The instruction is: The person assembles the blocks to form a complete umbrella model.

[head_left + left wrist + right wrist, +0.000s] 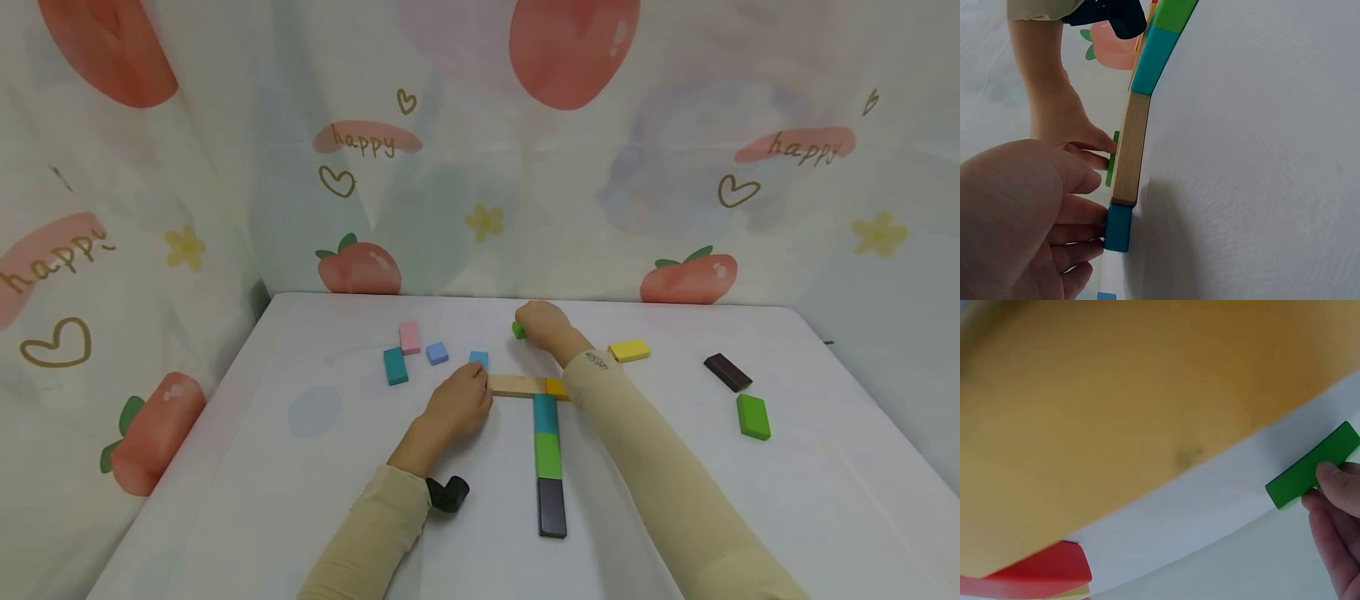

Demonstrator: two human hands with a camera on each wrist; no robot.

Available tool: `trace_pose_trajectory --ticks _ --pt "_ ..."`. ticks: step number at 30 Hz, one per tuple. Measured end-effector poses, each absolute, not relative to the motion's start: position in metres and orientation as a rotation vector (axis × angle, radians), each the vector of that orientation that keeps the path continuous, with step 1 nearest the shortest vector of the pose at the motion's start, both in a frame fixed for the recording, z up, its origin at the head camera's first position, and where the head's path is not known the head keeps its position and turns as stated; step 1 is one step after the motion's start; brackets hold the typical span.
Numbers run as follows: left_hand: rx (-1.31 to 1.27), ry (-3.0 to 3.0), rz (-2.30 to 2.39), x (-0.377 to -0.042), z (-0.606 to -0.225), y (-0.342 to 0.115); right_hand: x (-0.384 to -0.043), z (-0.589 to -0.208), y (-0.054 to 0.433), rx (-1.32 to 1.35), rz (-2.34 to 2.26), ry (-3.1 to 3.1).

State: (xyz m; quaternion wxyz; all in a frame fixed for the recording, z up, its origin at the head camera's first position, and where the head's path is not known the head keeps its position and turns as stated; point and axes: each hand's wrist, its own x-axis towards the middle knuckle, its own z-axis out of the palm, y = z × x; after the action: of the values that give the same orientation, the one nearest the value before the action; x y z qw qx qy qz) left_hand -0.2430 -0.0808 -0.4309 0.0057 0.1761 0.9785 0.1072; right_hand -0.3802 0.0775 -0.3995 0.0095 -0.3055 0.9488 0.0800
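Note:
My left hand (461, 396) is at the left end of a row of toy blocks. In the left wrist view its fairly straight fingers touch the side of a blue block (1118, 228), which adjoins the end of a wooden block (1132, 150). Farther back, my right hand (546, 323) pinches a green block (1313, 465) between thumb and fingers, near the table's far edge. An orange block (556, 388) continues the row, partly hidden by my right sleeve. From the row a teal block (546, 414), a green block (548, 456) and a black block (552, 508) run toward me.
Left of the row lie pink (409, 337), teal (396, 366) and blue (437, 353) blocks. To the right are yellow (629, 350), dark brown (727, 372) and green (753, 417) ones. A red block (1041, 572) shows in the right wrist view. Patterned cloth (450, 167) hangs behind the table.

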Motion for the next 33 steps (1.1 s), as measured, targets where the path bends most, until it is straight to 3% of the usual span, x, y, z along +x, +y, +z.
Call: trace_pose_trajectory --ticks 33 --pt "0.563 3.043 0.335 -0.245 -0.431 -0.082 -0.371 -0.393 0.04 -0.999 0.267 2.891"
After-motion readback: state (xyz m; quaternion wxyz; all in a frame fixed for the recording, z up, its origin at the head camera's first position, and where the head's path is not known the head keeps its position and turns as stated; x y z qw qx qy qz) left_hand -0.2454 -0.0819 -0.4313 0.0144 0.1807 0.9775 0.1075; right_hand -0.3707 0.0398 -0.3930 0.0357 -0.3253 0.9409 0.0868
